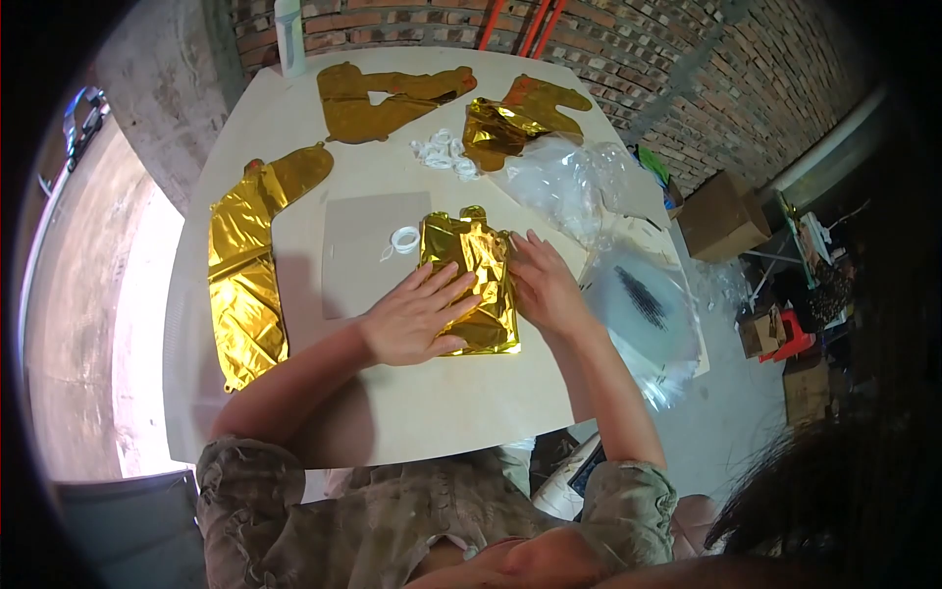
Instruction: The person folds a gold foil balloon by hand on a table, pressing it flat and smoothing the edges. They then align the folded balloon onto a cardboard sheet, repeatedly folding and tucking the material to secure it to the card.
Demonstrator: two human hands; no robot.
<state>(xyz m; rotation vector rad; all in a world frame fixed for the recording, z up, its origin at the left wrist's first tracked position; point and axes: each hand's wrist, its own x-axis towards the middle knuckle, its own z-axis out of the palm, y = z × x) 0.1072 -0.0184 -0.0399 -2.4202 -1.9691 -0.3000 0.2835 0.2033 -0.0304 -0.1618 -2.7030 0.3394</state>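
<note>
A folded gold foil balloon (497,329) lies flat on the table in front of me. My left hand (417,316) rests on its left side, palm down with the fingers spread. Along the balloon's right edge lies my right hand (546,285), fingers stretched out and touching the foil; its thumb is partly hidden. Just left of the balloon, a small roll of white ribbon (403,239) with a loose end sits on a grey cardboard sheet (368,221).
Flat gold foil balloons lie at the left (245,294), the back (368,108) and back right (500,123) of the table (432,422). White ribbon rolls (444,154) and clear plastic bags (643,314) are nearby. A white bottle (289,37) stands at the back left corner.
</note>
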